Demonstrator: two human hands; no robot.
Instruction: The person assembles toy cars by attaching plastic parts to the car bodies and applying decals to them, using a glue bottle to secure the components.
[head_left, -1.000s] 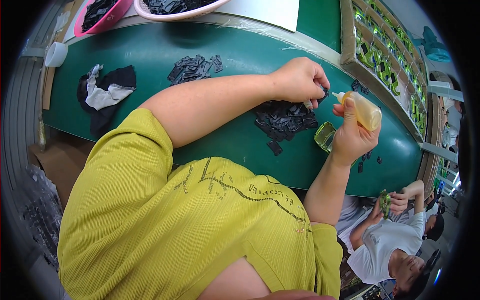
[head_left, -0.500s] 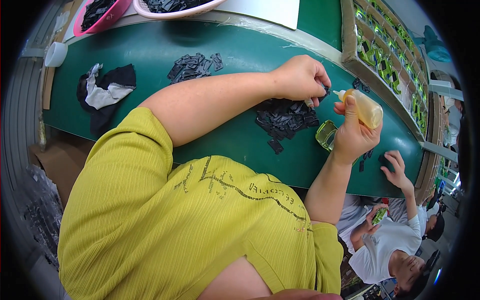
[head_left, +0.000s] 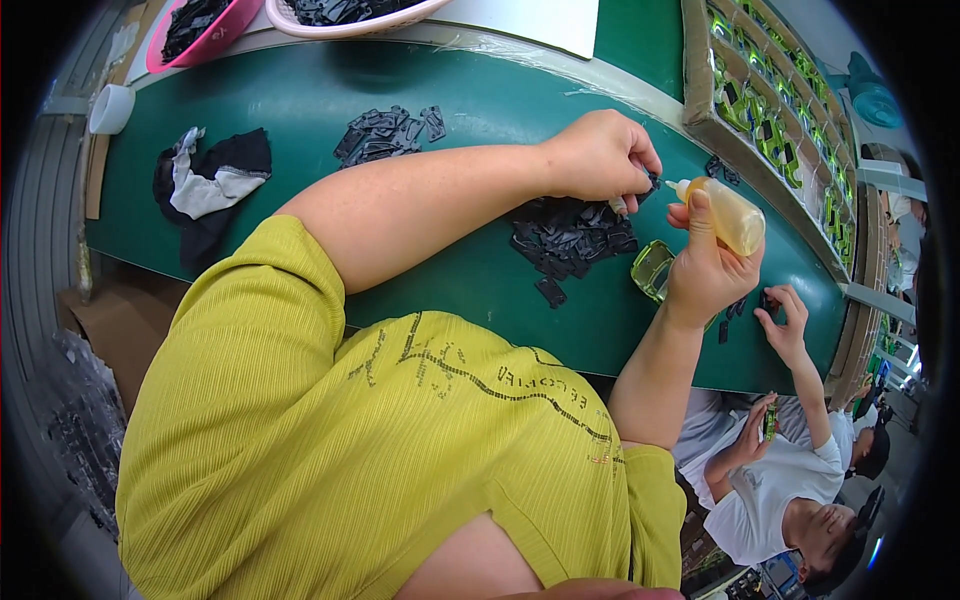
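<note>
My left hand (head_left: 600, 155) is closed in a pinch on a small black plastic piece (head_left: 652, 187), above a loose heap of similar black pieces (head_left: 575, 240). Something whitish shows at one of its fingertips. In my right hand (head_left: 712, 268) is a squeeze bottle (head_left: 732, 215) of amber liquid, tilted so that its narrow tip points at the black piece. The tip is very close to the piece; whether they touch I cannot tell. A green plastic frame (head_left: 652, 270) lies on the table just left of my right wrist.
On the green table (head_left: 460, 75) are another pile of black pieces (head_left: 388, 135), a black-and-white cloth (head_left: 212, 180) and a white cup (head_left: 112, 108). Pink (head_left: 222, 35) and pale baskets (head_left: 350, 22) stand behind. A partitioned box (head_left: 770, 125) holds green parts. A co-worker's hand (head_left: 785, 322) reaches in at right.
My hands and the bottle have hardly moved. The co-worker's reaching hand has shifted slightly left to the small black pieces, and their other hand has turned the green part it holds.
</note>
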